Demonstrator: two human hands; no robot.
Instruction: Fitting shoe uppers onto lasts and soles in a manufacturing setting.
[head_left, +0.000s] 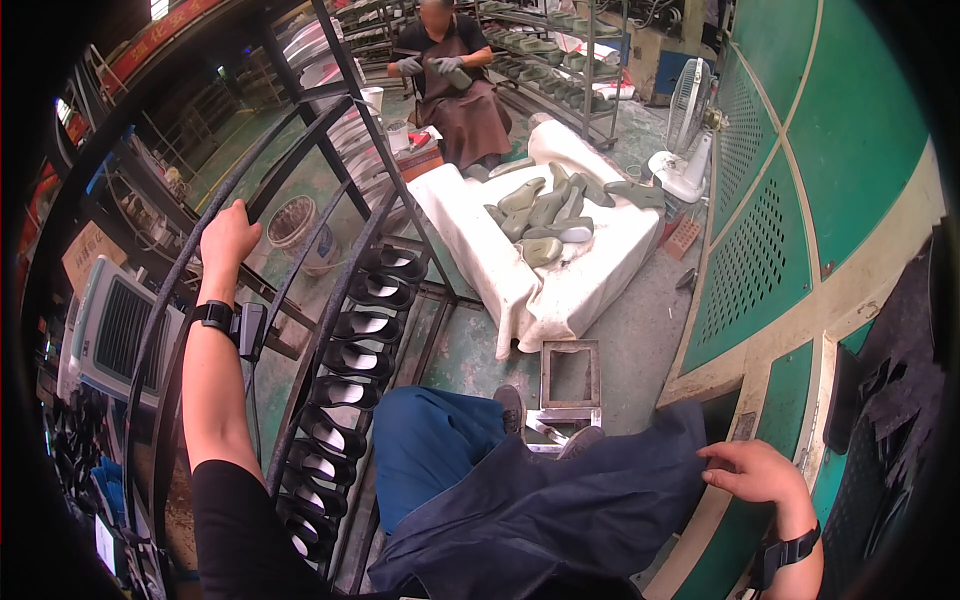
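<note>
My left hand (230, 236) is closed around a dark padded bar (262, 158) of a tall metal rack, at the left. On the rack's lower tier, beside my left knee, a row of black shoes (352, 360) with pale insoles runs away from me. At the lower right, the fingers of my right hand (756, 470) pinch the outer edge of a dark blue apron (570, 490). The apron spreads across my lap and is drawn out to the right, next to the green machine panel (785, 440).
Ahead, green shoe lasts (545, 205) lie on a white-covered table (590, 290). Behind it sits a person (455, 90) in gloves and a brown apron, holding a last. A small metal stool (570, 375) stands by my feet, a fan (688, 120) at the back right, a bucket (298, 230) left.
</note>
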